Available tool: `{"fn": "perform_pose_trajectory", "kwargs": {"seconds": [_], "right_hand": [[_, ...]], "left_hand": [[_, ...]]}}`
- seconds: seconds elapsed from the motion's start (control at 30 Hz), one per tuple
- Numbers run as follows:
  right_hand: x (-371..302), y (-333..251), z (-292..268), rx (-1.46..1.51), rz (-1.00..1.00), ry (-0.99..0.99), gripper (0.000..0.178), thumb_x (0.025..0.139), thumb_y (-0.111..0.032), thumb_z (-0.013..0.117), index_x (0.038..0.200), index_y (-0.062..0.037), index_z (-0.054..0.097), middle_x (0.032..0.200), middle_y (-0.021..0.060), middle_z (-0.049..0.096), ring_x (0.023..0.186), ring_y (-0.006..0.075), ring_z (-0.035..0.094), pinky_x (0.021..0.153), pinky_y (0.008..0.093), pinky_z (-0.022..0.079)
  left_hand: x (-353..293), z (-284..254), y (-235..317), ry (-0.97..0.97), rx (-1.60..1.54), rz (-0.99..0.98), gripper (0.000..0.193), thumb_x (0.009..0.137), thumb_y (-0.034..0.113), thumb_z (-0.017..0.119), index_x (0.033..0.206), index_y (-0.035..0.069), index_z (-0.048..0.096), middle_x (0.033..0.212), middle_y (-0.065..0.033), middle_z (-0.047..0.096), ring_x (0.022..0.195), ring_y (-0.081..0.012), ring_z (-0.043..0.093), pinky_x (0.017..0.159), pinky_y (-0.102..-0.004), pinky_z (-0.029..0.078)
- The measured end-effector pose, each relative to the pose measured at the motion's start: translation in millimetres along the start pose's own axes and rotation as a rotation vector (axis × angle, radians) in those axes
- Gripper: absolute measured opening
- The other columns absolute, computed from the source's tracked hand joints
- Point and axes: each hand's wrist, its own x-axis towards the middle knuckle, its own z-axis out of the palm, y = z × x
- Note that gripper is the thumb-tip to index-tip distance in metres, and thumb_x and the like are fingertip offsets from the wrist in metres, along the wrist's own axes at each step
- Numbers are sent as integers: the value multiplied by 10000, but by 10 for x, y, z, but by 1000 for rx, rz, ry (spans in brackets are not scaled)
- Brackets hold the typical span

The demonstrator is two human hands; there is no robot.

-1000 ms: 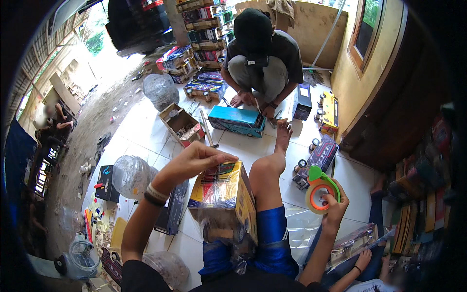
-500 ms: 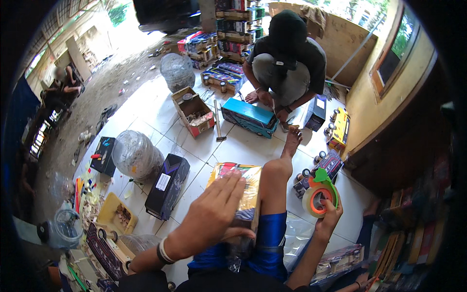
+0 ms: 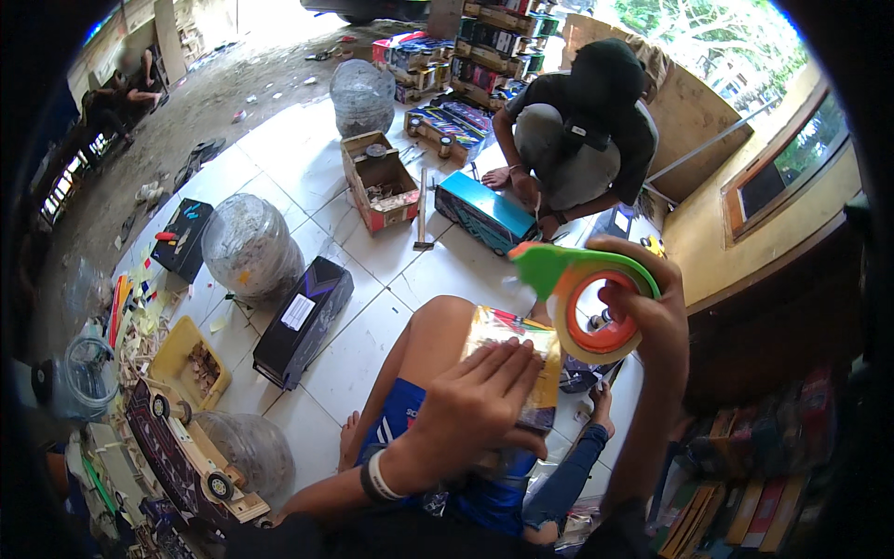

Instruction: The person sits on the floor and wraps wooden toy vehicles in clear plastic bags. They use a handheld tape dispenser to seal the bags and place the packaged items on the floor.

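My left hand (image 3: 475,401) lies flat on a box (image 3: 545,377) with a glossy yellow and red printed face, fingers stretched along it and thumb out to the side. The box rests against my lap, over blue shorts (image 3: 399,419). In my right hand (image 3: 656,307) is a green and orange tape dispenser (image 3: 545,270) with a roll of tape, my fingers through and around its ring. The dispenser is raised just above and right of the box, its green tip pointing left. Whether any tape hangs from the tip is too blurred to tell.
Ahead, a co-worker (image 3: 582,130) crouches by a teal box (image 3: 494,207). A hammer (image 3: 422,214) and an open scrap box (image 3: 377,182) lie nearby. To the left are a black box (image 3: 303,321), wrapped bundles (image 3: 247,247), a yellow tub (image 3: 163,368) and a wooden toy truck (image 3: 191,447).
My right hand has raised the tape dispenser from low on the right toward the box. My left hand stays flat on the box. My view and legs have shifted.
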Motion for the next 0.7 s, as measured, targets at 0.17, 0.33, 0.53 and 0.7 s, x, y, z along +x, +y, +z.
{"fn": "perform_pose_trajectory", "kwargs": {"seconds": [0.17, 0.33, 0.53, 0.7], "right_hand": [[580, -390, 373, -367, -141, -432, 483, 684, 143, 637, 1136, 30, 762, 1135, 141, 774, 1043, 203, 745, 948, 347, 582], [900, -614, 645, -590, -242, -764, 404, 682, 96, 659, 1052, -3, 790, 1012, 149, 788, 955, 243, 775, 895, 344, 583], [1165, -731, 1088, -852, -538, -1118, 402, 695, 32, 674, 1066, -21, 820, 975, 206, 790, 802, 342, 773, 745, 389, 623], [1248, -756, 1019, -940, -344, -1223, 429, 672, 47, 628, 1059, -20, 799, 988, 190, 781, 931, 326, 751, 861, 399, 582]], "left_hand": [[-6, 72, 125, 35, -74, -46, 898, 696, 654, 741, 1273, -32, 684, 1313, -190, 697, 1262, -309, 668, 1138, -434, 484], [1, 128, 179, 19, 0, -37, 889, 762, 667, 672, 1287, -50, 667, 1327, -198, 682, 1291, -295, 646, 1169, -426, 449], [3, 116, 150, -20, 21, -11, 867, 810, 677, 651, 1307, -32, 670, 1341, -183, 685, 1295, -292, 645, 1143, -413, 464], [18, 86, 131, 3, -21, 7, 814, 821, 664, 679, 1286, -4, 699, 1317, -163, 709, 1258, -288, 673, 1112, -403, 496]]}}
